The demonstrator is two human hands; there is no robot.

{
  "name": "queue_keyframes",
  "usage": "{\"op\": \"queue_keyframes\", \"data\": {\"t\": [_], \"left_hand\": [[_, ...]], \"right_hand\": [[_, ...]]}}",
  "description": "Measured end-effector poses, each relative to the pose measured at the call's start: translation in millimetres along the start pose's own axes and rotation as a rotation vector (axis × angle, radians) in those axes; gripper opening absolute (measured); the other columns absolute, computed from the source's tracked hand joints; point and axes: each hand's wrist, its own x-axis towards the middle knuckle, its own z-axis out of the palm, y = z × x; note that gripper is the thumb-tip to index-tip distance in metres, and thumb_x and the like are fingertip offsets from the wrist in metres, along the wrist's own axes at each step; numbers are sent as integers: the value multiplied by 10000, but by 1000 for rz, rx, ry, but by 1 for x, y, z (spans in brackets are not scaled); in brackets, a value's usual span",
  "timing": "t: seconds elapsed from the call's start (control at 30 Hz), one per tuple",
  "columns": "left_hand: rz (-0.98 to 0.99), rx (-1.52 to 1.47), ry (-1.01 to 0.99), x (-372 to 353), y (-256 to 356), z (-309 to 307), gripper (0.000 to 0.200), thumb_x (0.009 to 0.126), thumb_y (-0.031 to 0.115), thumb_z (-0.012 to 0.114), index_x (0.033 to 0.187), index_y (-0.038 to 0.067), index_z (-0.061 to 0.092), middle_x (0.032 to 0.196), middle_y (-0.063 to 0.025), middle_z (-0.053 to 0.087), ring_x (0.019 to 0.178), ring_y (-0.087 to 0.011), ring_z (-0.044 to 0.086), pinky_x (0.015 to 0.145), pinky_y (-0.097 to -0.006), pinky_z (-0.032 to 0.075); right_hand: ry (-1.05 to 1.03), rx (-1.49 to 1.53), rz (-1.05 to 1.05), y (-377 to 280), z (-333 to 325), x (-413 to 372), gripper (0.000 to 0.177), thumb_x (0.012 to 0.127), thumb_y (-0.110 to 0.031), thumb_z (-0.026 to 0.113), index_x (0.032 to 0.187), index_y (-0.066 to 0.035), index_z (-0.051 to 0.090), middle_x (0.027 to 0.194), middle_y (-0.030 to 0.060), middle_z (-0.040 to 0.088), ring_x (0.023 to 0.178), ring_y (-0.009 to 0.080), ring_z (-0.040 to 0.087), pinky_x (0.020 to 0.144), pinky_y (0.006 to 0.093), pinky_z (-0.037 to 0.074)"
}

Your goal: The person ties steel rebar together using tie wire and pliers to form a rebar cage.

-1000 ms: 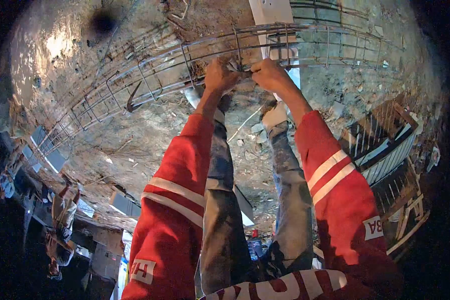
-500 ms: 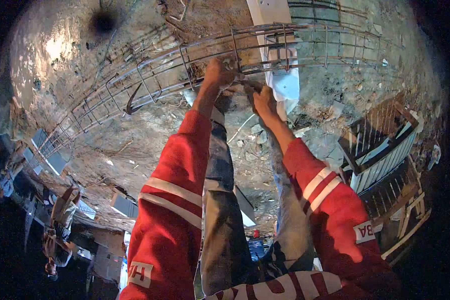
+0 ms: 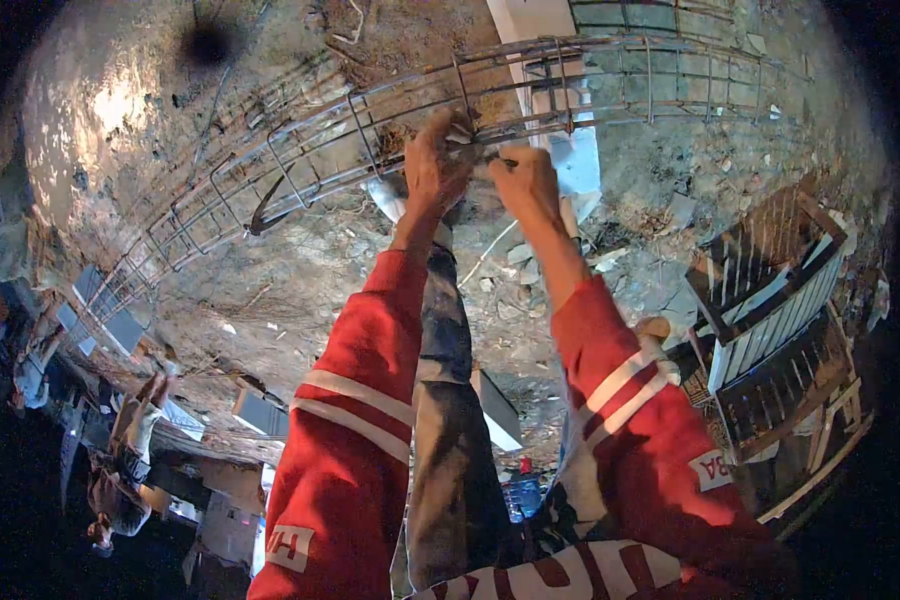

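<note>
A long rebar cage [image 3: 362, 128] of lengthwise bars and square ties crosses the upper view. My left hand [image 3: 438, 165] is at its near side, fingers curled around or against the bars by one tie; exactly what they grip is hidden. Just to the right, my right hand [image 3: 526, 180] is closed in a fist, with a small dark tool end showing at its fingers, close to the near bars. Behind the cage lies a white board or beam [image 3: 574, 155]. A dark curved piece [image 3: 262, 212] hangs on the cage at the left.
Wooden slatted furniture [image 3: 775, 310] stands at the right. Grey blocks [image 3: 260, 412] lie at the lower left, and another block [image 3: 495, 410] is between my legs. Two people [image 3: 120, 480] are at the far lower left. Stones and debris litter the dirt ground.
My right hand has turned and its fist now faces the cage more squarely. My left hand has opened out slightly at the bars. The view has shifted a little.
</note>
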Motion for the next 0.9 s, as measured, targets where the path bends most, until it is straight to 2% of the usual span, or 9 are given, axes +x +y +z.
{"op": "queue_keyframes", "data": {"t": [0.03,0.13,0.2,0.3,0.4,0.6,0.73,0.77,0.9], "left_hand": [[2,-5,4,0,-4,3,323,715,197,790,953,43,634,909,-103,703,835,-248,688,758,-357,528],[78,49,17,0,-10,4,341,714,203,790,986,51,653,894,-96,708,840,-245,686,767,-352,522],[68,73,30,-1,-11,5,296,670,104,691,959,74,635,832,-104,694,820,-308,670,749,-374,501],[52,72,-1,2,-13,5,298,668,126,684,958,86,633,834,-112,693,814,-321,667,723,-379,499],[7,204,-25,0,-12,1,493,676,230,791,1107,44,641,1013,-135,701,878,-292,683,790,-382,522],[184,260,122,-10,-3,12,545,673,207,780,1162,33,614,1005,-149,697,873,-318,679,749,-408,522],[210,123,207,-10,-13,22,425,680,206,800,1033,28,642,891,-139,701,781,-325,668,703,-419,499],[208,122,207,-12,-16,24,425,680,206,800,1033,28,642,891,-139,701,781,-325,668,703,-419,499],[228,113,250,-15,2,14,298,645,91,736,901,81,584,833,-113,656,813,-356,625,753,-426,433]], "right_hand": [[-117,-39,-57,-9,-21,7,248,816,-270,607,883,-55,709,917,218,674,854,399,655,773,485,517],[-68,-338,-176,-22,-28,26,171,789,-254,645,851,-117,726,880,144,701,815,351,678,724,426,525],[-116,-382,-181,-24,-35,34,180,783,-255,646,885,-128,724,888,138,702,850,351,675,750,443,530],[-251,-417,-261,-27,-41,53,227,780,-272,637,943,-135,714,897,140,703,879,350,675,796,450,522],[-342,-445,-237,-36,-45,60,262,782,-258,633,1002,-134,703,949,159,695,910,352,668,810,450,519],[-292,-407,-365,-36,-41,64,273,812,-204,610,1059,-127,695,1023,185,676,942,365,656,829,458,506],[-251,-331,-463,-34,-49,66,201,789,-156,673,971,-76,708,952,187,678,903,366,657,805,441,511],[-164,-352,-596,-22,-40,77,180,748,-116,705,914,-47,701,871,179,667,874,358,654,775,427,508],[-231,-326,-767,-38,-36,92,185,694,-87,720,863,-21,683,853,182,654,857,359,645,750,443,494]]}}
